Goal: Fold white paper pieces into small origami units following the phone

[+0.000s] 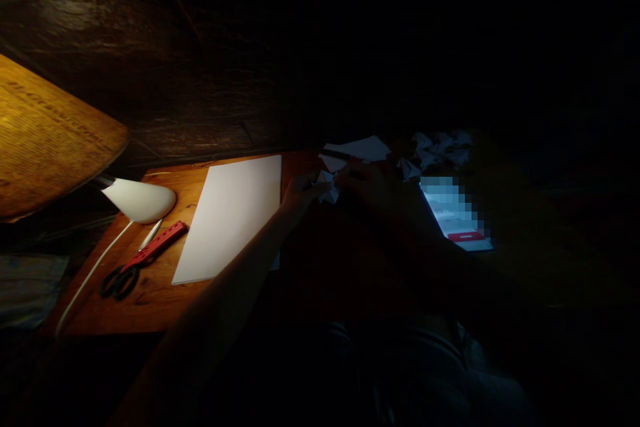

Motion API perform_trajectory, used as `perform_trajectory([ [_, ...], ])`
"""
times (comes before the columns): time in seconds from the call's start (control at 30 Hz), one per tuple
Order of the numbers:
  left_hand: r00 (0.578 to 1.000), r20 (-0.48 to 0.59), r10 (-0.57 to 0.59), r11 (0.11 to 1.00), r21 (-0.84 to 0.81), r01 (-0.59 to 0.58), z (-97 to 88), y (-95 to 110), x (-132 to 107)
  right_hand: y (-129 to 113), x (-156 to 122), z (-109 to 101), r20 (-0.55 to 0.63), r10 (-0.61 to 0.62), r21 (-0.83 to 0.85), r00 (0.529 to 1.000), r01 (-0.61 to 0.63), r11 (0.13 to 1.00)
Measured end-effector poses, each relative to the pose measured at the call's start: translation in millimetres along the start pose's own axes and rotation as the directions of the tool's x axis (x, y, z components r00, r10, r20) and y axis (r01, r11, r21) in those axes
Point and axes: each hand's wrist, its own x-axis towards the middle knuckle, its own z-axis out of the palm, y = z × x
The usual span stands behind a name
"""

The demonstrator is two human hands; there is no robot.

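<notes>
At centre frame the left hand [300, 192] pinches a small crumpled paper [327, 192], the right hand [373, 185] touching it, grip lost in shadow; worked so dark, it may tear.

text: none readable | phone screen [456, 213]: blurred | left board [50, 143] lettering: illegible

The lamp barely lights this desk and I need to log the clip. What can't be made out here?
All in the head view:
1. Right hand: sunk in shadow, grip unreadable.
2. Small white creased paper piece: shape hidden by the left hand and the dark.
3. Glowing phone screen: blurred, text illegible.
4. Crumpled white paper scraps: too dim to count.
</notes>
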Motion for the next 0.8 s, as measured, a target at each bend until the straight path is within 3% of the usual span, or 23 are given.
perform_trajectory([
  [0.3,1.000,-0.017,0.019,0.999,0.036,-0.019,0.3,-4,1,13,4,4,0.015,0.001,0.069,1.000,-0.002,0.998],
  [0.8,1.000,0.026,0.017,0.994,0.110,-0.020,-0.3,-7,2,8,2,1,0.061,0.029,-0.004,0.998,-0.028,1.000],
])
